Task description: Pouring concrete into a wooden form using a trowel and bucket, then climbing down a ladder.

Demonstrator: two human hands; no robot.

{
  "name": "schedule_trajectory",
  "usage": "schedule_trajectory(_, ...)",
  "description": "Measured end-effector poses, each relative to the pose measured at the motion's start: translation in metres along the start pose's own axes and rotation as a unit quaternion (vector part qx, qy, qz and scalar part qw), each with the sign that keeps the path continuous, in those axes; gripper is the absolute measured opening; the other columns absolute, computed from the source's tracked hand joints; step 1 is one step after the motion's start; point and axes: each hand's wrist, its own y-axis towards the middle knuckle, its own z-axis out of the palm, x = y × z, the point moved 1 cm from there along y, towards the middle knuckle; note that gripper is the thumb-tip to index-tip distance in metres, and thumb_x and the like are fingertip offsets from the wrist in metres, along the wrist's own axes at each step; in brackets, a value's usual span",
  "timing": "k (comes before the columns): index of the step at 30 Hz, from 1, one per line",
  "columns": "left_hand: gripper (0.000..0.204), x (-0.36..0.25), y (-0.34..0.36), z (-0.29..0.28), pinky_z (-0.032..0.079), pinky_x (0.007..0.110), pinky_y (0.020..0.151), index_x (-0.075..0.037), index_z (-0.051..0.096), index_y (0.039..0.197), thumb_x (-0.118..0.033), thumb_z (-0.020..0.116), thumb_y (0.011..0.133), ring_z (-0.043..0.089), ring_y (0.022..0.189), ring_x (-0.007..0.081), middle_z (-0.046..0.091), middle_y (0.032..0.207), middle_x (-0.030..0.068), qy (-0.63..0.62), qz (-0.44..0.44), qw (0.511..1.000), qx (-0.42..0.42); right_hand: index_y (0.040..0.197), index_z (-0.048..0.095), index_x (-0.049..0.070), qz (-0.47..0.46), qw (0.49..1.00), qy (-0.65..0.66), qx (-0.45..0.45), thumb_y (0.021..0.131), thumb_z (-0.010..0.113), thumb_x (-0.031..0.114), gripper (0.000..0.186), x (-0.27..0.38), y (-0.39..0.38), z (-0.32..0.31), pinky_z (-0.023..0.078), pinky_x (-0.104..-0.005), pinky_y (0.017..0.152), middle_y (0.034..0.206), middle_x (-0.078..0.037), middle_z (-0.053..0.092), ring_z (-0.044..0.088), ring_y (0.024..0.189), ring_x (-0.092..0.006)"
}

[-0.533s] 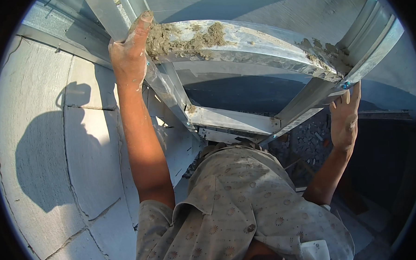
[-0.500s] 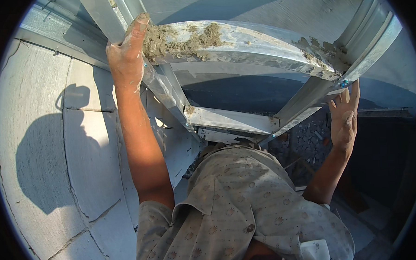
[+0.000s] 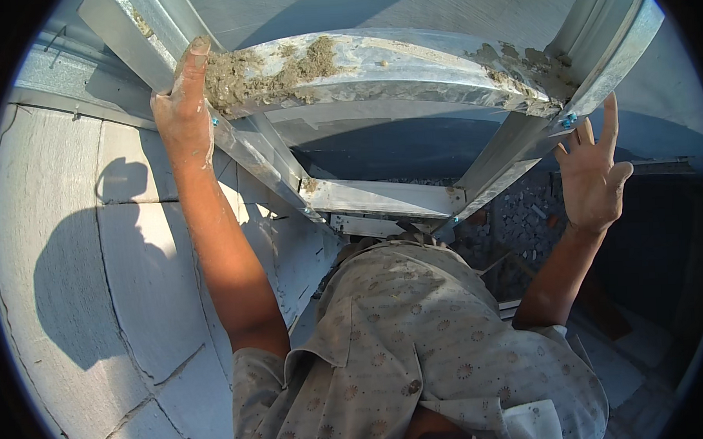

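Note:
A ladder-like frame of shiny galvanized metal channel rises in front of me, its top rung [image 3: 407, 56] caked with grey mortar [image 3: 259, 70]. At its left end, my left hand [image 3: 183, 109] is closed round the left rail of the metal frame, thumb up beside the mortar. The palm and the fingers wrapped behind the rail are partly hidden. By the right rail [image 3: 513, 157], my right hand [image 3: 593, 177] is open, palm showing and fingers spread. Its fingertips reach up near the rail's blue screw [image 3: 569, 120]; whether they touch the metal I cannot tell.
A pale block wall [image 3: 60, 185] with cracked joints runs along the left and bears my shadow. Lower down, another rung [image 3: 382, 198] crosses the frame near my waist. Rubble [image 3: 524, 216] lies below on the right. Grey panels [image 3: 476, 14] stand behind the frame.
In view, the frame's top and my left hand have shifted left, with the left grip kept. My right hand has turned and spread its fingers and thumb wider, moving slightly right relative to the rail.

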Motion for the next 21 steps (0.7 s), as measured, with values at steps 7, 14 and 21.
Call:
schedule_trajectory(7, 0.064, 0.004, 0.002, -0.003, 0.038, 0.031, 0.099, 0.014, 0.061, 0.118, -0.039, 0.071, 0.083, 0.056, 0.105, 0.018, 0.065, 0.112, 0.0153, -0.018, -0.002, 1.0, 0.009, 0.153, 0.017, 0.002, -0.025, 0.974, -0.206, -0.087, 0.071, 0.071, 0.067, 0.118, -0.006, -0.01, 0.017, 0.01, -0.0569, 0.116, 0.155, -0.025, 0.019, 0.015, 0.146, -0.0377)
schedule_trajectory(14, 0.067, 0.009, 0.005, -0.004, 0.036, 0.031, 0.103, 0.014, 0.06, 0.12, -0.038, 0.074, 0.081, 0.056, 0.11, 0.0216, 0.061, 0.118, 0.0178, -0.031, -0.023, 0.999, 0.003, 0.153, 0.012, 0.002, -0.044, 0.985, -0.132, -0.102, 0.077, 0.064, 0.068, 0.113, -0.004, 0.007, 0.009, 0.023, -0.0543, 0.113, 0.151, -0.028, 0.025, 0.028, 0.141, -0.0387)
schedule_trajectory(21, 0.068, 0.014, 0.008, -0.009, 0.034, 0.035, 0.107, 0.015, 0.057, 0.123, -0.037, 0.074, 0.082, 0.054, 0.117, 0.0237, 0.06, 0.122, 0.0192, -0.05, -0.014, 0.999, 0.008, 0.153, 0.004, 0.001, -0.067, 0.989, -0.129, 0.008, 0.087, 0.049, 0.07, 0.105, -0.007, -0.001, 0.003, 0.028, -0.0511, 0.11, 0.144, -0.027, 0.037, 0.04, 0.132, -0.0345)
